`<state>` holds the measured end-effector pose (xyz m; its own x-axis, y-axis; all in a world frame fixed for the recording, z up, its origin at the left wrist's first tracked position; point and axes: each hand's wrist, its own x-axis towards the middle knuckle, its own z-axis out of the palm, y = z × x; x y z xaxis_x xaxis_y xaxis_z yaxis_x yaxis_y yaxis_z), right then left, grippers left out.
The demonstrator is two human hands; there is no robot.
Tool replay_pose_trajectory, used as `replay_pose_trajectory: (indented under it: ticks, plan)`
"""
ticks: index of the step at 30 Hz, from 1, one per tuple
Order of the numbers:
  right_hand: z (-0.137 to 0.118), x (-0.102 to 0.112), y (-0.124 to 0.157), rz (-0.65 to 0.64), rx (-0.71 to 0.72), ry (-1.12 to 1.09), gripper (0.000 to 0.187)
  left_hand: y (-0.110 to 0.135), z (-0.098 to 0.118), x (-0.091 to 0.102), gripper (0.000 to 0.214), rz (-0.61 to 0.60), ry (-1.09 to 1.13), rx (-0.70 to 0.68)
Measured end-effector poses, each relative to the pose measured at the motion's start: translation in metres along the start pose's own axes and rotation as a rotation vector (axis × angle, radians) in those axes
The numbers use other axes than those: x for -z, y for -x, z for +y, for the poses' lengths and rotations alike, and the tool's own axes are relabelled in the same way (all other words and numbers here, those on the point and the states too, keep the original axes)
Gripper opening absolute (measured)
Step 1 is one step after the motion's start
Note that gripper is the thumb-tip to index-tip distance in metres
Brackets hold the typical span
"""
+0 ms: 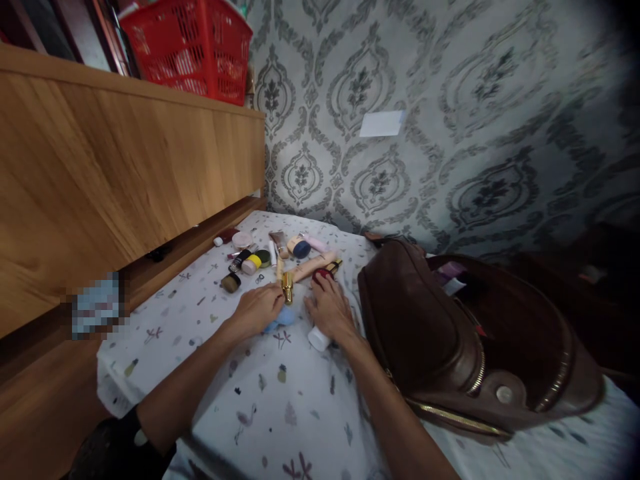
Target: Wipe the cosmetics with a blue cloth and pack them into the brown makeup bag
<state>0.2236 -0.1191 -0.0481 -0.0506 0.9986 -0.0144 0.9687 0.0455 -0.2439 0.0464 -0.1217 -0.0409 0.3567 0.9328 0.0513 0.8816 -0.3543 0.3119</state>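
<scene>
My left hand (pixel 261 308) is closed, its fingers curled beside a shiny gold cosmetic container (pixel 287 288). Whether the fingers grip that container cannot be made out. A light blue item (pixel 281 319) shows under the left hand. With bent fingers, my right hand (pixel 330 308) grips a dark red round item (pixel 321 273), partly hidden by the fingertips. Below the right palm lies a white-capped item (pixel 319 339). Just beyond both hands, a long beige tube (pixel 314 265) lies on the patterned white sheet (pixel 265 400).
Several cosmetics lie farther back, including a navy-lidded jar (pixel 300 249), a yellow-banded jar (pixel 251 264) and a makeup brush (pixel 231 283). An open brown leather bag (pixel 420 320) stands at right. A wooden cabinet (pixel 130 167) borders the left, with a red basket (pixel 193 50) on top.
</scene>
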Motion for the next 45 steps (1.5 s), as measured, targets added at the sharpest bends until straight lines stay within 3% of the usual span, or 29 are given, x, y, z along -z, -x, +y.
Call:
replay_pose_trajectory:
  ticks: [45]
  plan:
    - [0.0039,-0.0061,-0.0036,0.011,0.0,0.008,0.058,0.0022,0.0031,0.003,0.033,0.006,0.002,0.006]
